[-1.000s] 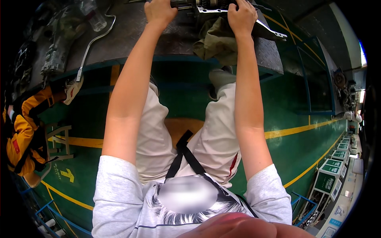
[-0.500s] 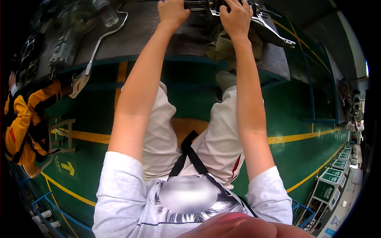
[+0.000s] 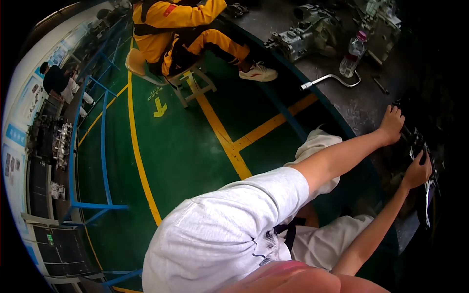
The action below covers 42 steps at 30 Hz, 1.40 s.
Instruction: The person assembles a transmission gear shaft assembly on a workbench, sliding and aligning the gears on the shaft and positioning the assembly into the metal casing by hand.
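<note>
At the right of the view both my hands are on a dark metal gear shaft (image 3: 416,141) over the workbench. My left hand (image 3: 392,125) is closed around its end nearer the bottle. Beside the toothed middle part, my right hand (image 3: 417,172) has its fingers wrapped round the assembly, thumb up. A bright, flat metal plate (image 3: 428,207) sticks out past my right hand. Deep shadow hides much of the shaft and what it rests on.
On the bench (image 3: 337,100) lie a bent speed-handle wrench (image 3: 337,77), a plastic bottle (image 3: 352,57), a short metal tool (image 3: 381,85) and gearbox housings (image 3: 298,41). A person in orange workwear (image 3: 171,29) sits beyond on a chair. Blue rails (image 3: 103,141) line the left.
My view has swung to the left, so the hands and shaft now appear at the right side. Both hands are still on the shaft.
</note>
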Motion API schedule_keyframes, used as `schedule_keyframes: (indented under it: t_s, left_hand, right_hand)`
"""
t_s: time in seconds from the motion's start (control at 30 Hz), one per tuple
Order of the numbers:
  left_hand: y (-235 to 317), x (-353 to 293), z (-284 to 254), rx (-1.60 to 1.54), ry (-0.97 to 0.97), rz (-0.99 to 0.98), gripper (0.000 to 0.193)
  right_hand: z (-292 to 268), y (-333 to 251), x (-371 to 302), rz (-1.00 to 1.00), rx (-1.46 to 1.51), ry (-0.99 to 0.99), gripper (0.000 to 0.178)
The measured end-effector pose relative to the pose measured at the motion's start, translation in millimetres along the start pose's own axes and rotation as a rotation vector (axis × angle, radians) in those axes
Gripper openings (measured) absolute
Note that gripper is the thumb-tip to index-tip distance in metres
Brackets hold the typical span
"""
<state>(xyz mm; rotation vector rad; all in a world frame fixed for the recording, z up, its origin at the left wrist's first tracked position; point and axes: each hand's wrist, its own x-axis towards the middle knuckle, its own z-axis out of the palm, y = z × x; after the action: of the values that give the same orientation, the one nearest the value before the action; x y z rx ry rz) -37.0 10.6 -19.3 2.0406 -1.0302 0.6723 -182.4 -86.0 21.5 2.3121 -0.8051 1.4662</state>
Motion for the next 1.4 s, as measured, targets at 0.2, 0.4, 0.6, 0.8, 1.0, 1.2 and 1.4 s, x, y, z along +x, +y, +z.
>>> schedule_keyframes:
  t_s: [0.2,0.4,0.6,0.8,1.0,1.2,1.4]
  left_hand:
    - [1.8,4.8,-15.6,-0.166,0.042,-0.122,0.036]
    - [-0.4,13.5,-14.6,-0.313,0.035,-0.236,0.036]
    - [-0.4,13.7,-8.6,-0.329,-0.018,-0.357,0.036]
    - [-5.9,13.3,-6.4,-0.335,-0.038,-0.366,0.035]
    - [-1.1,12.1,-4.1,-0.336,-0.032,-0.367,0.036]
    - [-3.2,10.2,-1.9,-0.311,-0.028,-0.35,0.029]
    - [-5.9,11.3,-11.2,-0.259,-0.066,-0.301,0.027]
  right_hand:
    - [-5.7,-11.8,4.5,0.082,-0.031,0.013,0.03]
    - [3.4,-3.9,6.6,0.133,-0.019,-0.007,0.031]
    - [8.7,4.5,3.8,0.203,-0.022,-0.037,0.034]
    - [0.1,-8.0,4.7,0.296,0.026,-0.104,0.035]
    - [-2.9,-5.5,3.4,0.336,0.104,-0.096,0.034]
    - [-10.9,-12.8,0.8,0.358,0.111,-0.119,0.031]
    - [-8.5,-11.2,-1.0,0.358,0.091,-0.149,0.028]
